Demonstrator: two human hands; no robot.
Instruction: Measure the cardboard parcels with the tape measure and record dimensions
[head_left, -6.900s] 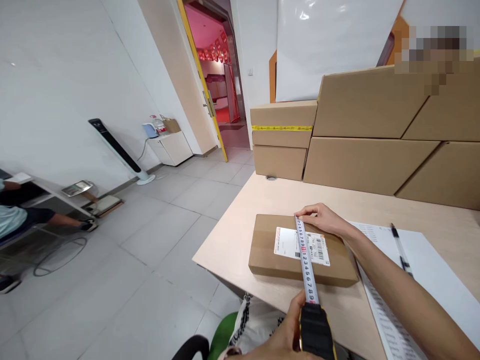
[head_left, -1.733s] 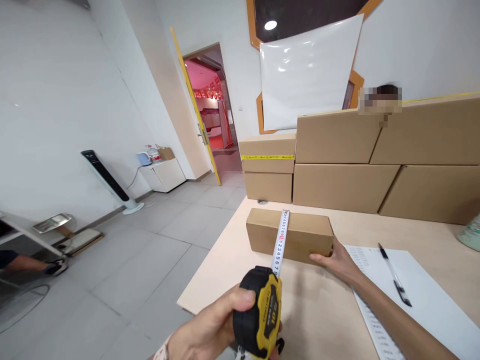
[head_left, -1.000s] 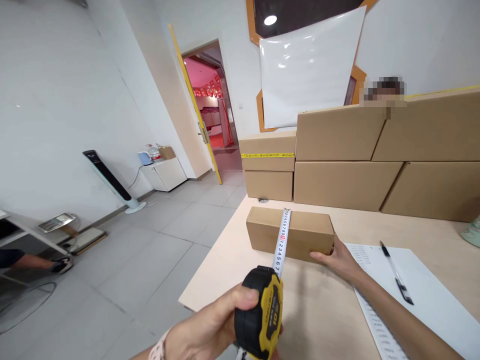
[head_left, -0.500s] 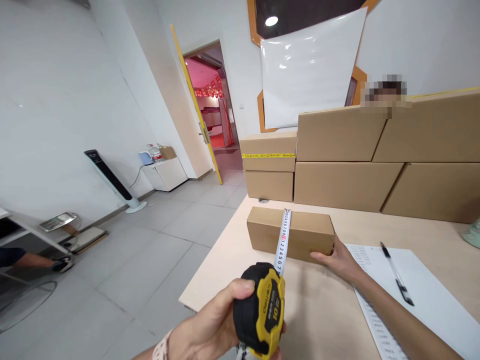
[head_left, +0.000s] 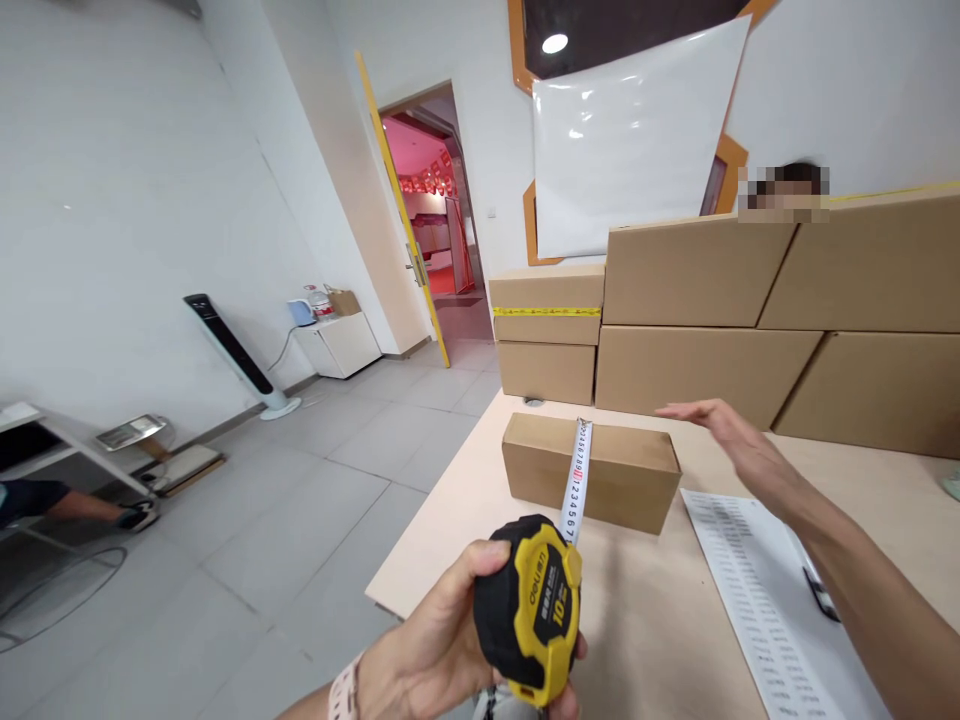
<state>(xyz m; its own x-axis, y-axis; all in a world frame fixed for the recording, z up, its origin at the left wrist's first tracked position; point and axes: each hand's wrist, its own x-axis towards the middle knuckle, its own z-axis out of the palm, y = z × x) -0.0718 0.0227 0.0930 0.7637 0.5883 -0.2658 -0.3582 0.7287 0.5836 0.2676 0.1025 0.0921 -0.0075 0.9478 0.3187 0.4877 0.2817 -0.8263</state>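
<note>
My left hand [head_left: 439, 625] is wrapped round a black and yellow tape measure [head_left: 529, 610] in the lower middle of the view. Its white blade [head_left: 576, 490] runs out and lies across the top of a small, long cardboard box [head_left: 634, 490], with the blade's end at the far top edge. The box rests on the wooden table. My right hand [head_left: 739, 440] hovers past the box's right end, fingers stretched out, holding nothing and apart from the box.
Large cardboard boxes [head_left: 705, 375] are stacked along the table's back, a person's head [head_left: 791, 190] showing above them. Printed sheets [head_left: 731, 580] lie at the right with a pen [head_left: 821, 595], partly behind my right forearm. The table's left edge borders a tiled floor [head_left: 315, 560].
My right hand has let go of the small box's right end and lifted up and away to the right. The tape measure stays in my left hand, its blade still across the box.
</note>
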